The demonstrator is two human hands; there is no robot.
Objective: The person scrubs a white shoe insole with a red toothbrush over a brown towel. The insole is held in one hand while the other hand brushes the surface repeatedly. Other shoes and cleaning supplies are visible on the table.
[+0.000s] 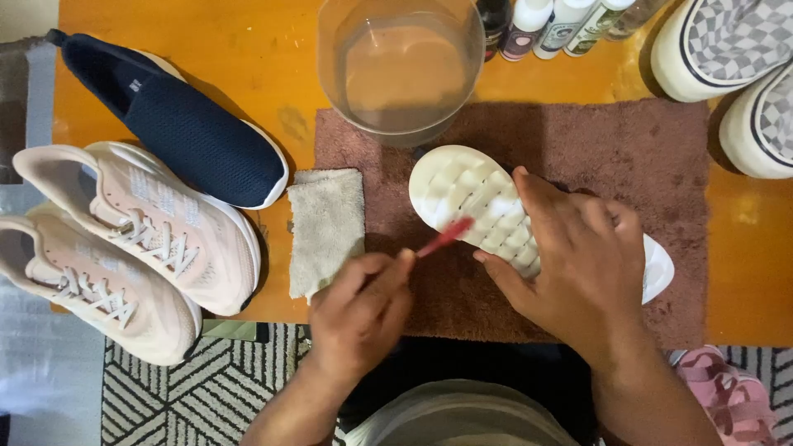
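Orange and smooth, the surface (248, 49) stretches under everything, with a brown-pink pile towel (595, 149) spread across its middle and a black-and-white patterned rug (198, 388) showing below its near edge. On the towel lies a white shoe turned sole-up (471, 194), its ribbed bottom wet and foamy. My right hand (578, 256) lies over the heel half of it, fingers curled around the sides, pressing it down on the towel. My left hand (359, 310) is closed around the handle of a small red toothbrush (444, 237), whose head touches the sole near its middle.

Just behind the shoe stands a clear plastic bowl of cloudy water (401, 66), half on the towel. A small folded beige cloth (326, 227) lies beside the towel's left edge. Farther left sit a navy mesh slip-on shoe (190, 132) and a pair of pale pink lace-up trainers (140, 248), side by side. Several small bottles with white and dark bodies (562, 25) stand at the far edge, and two grey-and-white checkered slip-ons (727, 49) fill the far right corner. A pink sandal (727, 396) lies on the rug at my right.
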